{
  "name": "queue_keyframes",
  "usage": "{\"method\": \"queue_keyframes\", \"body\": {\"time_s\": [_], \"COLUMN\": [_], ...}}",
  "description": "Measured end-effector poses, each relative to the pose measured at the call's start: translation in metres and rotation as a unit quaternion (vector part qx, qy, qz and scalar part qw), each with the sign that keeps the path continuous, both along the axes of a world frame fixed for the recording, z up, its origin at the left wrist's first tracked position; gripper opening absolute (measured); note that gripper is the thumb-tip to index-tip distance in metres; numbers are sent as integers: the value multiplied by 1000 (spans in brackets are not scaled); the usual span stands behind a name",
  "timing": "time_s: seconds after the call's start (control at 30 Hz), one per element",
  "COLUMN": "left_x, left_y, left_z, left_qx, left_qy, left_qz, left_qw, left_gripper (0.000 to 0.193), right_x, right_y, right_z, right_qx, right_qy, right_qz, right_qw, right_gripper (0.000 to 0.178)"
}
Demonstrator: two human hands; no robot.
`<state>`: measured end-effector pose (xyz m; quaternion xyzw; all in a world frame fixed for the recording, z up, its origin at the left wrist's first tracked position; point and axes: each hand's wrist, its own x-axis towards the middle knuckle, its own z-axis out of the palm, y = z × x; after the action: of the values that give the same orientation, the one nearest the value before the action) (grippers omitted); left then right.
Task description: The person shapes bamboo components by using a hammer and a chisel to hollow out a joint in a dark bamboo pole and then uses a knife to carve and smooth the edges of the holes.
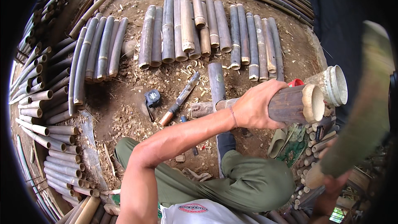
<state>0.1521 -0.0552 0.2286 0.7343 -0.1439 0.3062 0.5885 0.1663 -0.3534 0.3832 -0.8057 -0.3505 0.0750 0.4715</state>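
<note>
My left hand (258, 104) is closed round a dark bamboo tube (288, 104), held out to the right. The tube's pale end, roughly trimmed around the rim, faces right. On the far right my right hand (338, 182), partly smeared by motion, grips a machete (362, 103) by its light wooden handle. Its broad blade stands raised, blurred, to the right of the tube's trimmed end. Beneath my left wrist, a short bamboo piece (203, 109) lies across an upright-lying dark pole (216, 79).
A second long knife (188, 88) and a black tape measure (153, 98) lie among shavings on the dirt floor. Cut bamboo lengths (186, 25) lie in rows beyond, with stacks (62, 170) at left. A dirty white bucket (331, 84) and a sandal (277, 143) are at right.
</note>
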Motion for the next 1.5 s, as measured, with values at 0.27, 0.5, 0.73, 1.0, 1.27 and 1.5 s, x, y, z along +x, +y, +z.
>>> {"method": "queue_keyframes", "body": {"time_s": [0.27,0.5,0.73,1.0,1.27,1.5], "left_x": [7,3,5,2,-26,5], "left_y": [11,15,11,17,-21,74], "left_z": [-3,-12,-15,-12,-10,100], "left_qx": [-3,-2,-5,-6,28,-151], "left_qy": [61,47,32,69,47,25], "left_qz": [-97,-101,-97,-102,-77,163], "left_qw": [993,994,995,992,996,975], "left_gripper": [84,83,80,79,86,80], "right_x": [-15,-18,-20,-7,94,84], "right_y": [21,33,41,26,-102,-90], "right_z": [31,24,20,-5,-191,-377], "right_qx": [-72,-118,-85,-43,-69,-183], "right_qy": [79,101,239,255,71,137], "right_qz": [-44,-26,-11,60,-62,-192], "right_qw": [993,988,967,964,993,955], "right_gripper": [105,105,101,94,67,80]}}
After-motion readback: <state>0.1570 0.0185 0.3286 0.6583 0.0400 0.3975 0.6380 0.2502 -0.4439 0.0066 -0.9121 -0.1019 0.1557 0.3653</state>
